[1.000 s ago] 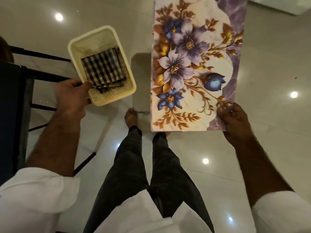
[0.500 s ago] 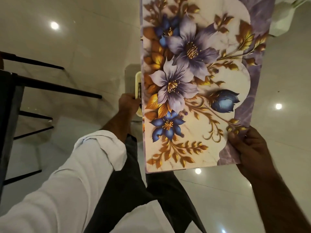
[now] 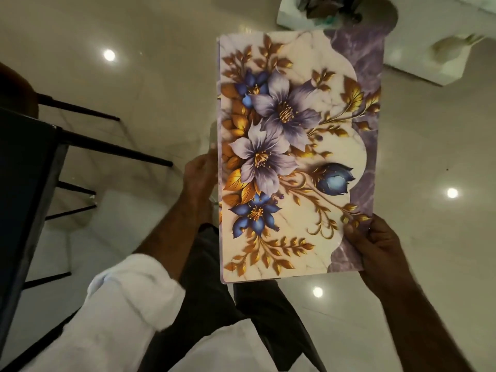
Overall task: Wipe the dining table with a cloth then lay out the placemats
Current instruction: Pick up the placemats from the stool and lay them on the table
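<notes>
I hold a stack of floral placemats (image 3: 295, 157), printed with purple and blue flowers and gold leaves, upright above the glossy floor. My right hand (image 3: 375, 245) grips the stack at its lower right corner, thumb on the front. My left hand (image 3: 198, 175) is at the stack's left edge, and its fingers are blurred and partly hidden behind the mats. I cannot tell what, if anything, that hand holds. The cream basket and the checked cloth are out of sight.
A dark piece of furniture (image 3: 24, 189) with black metal bars (image 3: 115, 149) stands at the left. White furniture (image 3: 418, 57) sits on the floor at the top right. My dark trouser legs (image 3: 214, 304) are below the mats.
My left hand carried the cream basket with the checked cloth from the left to behind the placemats, where it is no longer visible. The placemats shifted right and lower in view.
</notes>
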Available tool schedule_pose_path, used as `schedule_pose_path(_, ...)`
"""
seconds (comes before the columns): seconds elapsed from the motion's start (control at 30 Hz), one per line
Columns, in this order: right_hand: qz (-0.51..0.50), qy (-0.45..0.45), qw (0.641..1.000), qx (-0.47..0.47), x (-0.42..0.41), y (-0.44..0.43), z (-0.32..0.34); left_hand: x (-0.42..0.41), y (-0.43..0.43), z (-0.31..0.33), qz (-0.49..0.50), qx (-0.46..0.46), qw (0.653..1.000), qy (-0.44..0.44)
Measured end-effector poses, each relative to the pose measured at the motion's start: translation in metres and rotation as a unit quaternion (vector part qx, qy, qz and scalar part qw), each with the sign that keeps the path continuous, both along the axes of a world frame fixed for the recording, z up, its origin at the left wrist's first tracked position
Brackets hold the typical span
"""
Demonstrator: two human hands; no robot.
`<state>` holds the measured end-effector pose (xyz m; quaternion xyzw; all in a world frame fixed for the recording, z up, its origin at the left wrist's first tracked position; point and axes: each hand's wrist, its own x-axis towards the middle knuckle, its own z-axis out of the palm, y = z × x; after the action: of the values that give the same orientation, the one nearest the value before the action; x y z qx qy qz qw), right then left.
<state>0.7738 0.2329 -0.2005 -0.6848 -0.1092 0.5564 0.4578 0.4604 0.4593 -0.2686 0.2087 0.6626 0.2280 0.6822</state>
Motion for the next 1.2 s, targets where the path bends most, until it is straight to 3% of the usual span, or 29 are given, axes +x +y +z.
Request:
schedule_pose_path(0.03,0.015,0.006,1.0,0.011,-0.003,0.001,0.005,0.003,0.0,0.027,-0.008,-0.01,1.0,-0.008)
schedule_pose_path(0.13,0.029,-0.023,0.999,0.029,-0.015,0.017,0.033,-0.011,-0.005,0.091,0.006,-0.022,0.99,-0.139)
schedule_pose_path(0.23,0.049,-0.032,0.997,0.054,-0.023,0.03,0.057,-0.024,-0.017,0.135,-0.021,0.061,0.982,-0.177)
schedule_pose_path(0.33,0.085,-0.063,0.992,0.069,-0.028,0.046,0.084,-0.037,-0.02,0.167,-0.024,0.159,0.976,-0.144)
schedule_pose_path(0.6,0.217,-0.059,0.969,0.099,-0.044,0.098,0.147,-0.069,-0.025,0.224,0.036,0.256,0.963,-0.071)
schedule_pose_path(0.87,0.253,-0.102,0.951,0.145,-0.109,0.178,0.181,-0.147,-0.049,0.238,0.138,0.283,0.945,-0.09)
schedule_pose_path(1.2,0.364,-0.061,0.911,0.185,-0.294,0.228,0.188,-0.306,-0.123,0.248,0.3,0.28,0.909,-0.074)
